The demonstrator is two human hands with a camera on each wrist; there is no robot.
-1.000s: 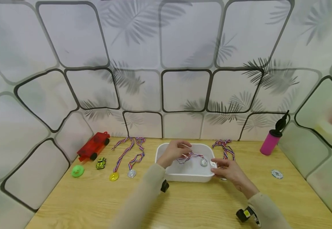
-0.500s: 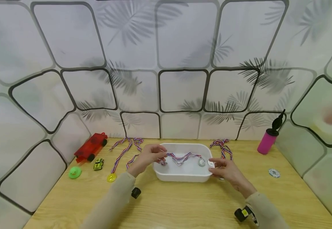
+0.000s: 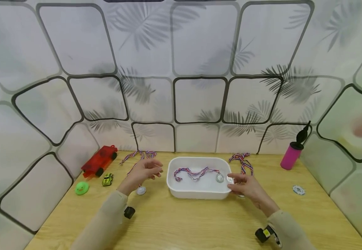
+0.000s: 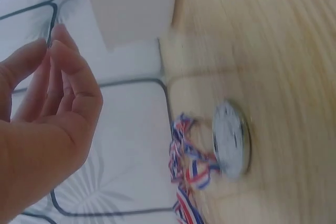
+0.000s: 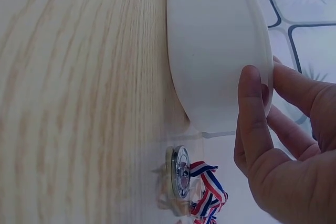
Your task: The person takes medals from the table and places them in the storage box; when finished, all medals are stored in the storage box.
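Observation:
A white plastic basin (image 3: 196, 194) stands mid-table. Inside lie a silver medal (image 3: 219, 177) and its striped ribbon (image 3: 196, 173). My right hand (image 3: 251, 189) grips the basin's right rim, fingers on both sides of the wall in the right wrist view. By its fingertips a pale round disc (image 3: 230, 179) shows, partly covered. My left hand (image 3: 141, 175) hovers left of the basin, fingers loosely bent, holding nothing. Under it lies another silver medal (image 4: 231, 140) with a ribbon (image 4: 186, 156). A further silver medal (image 5: 181, 171) lies beneath my right hand, its ribbon (image 5: 210, 187) beside it.
At the left are a red toy car (image 3: 101, 161), a small yellow-green car (image 3: 107, 179) and a green duck (image 3: 82, 188). A pink hand pump (image 3: 291, 156) and a poker chip (image 3: 299, 190) are at the right. A patterned curtain (image 3: 199, 100) closes the back.
My left hand has moved left, out of the basin, leaving the ribbon inside. It now covers the gold medal seen earlier. My right hand stays on the rim.

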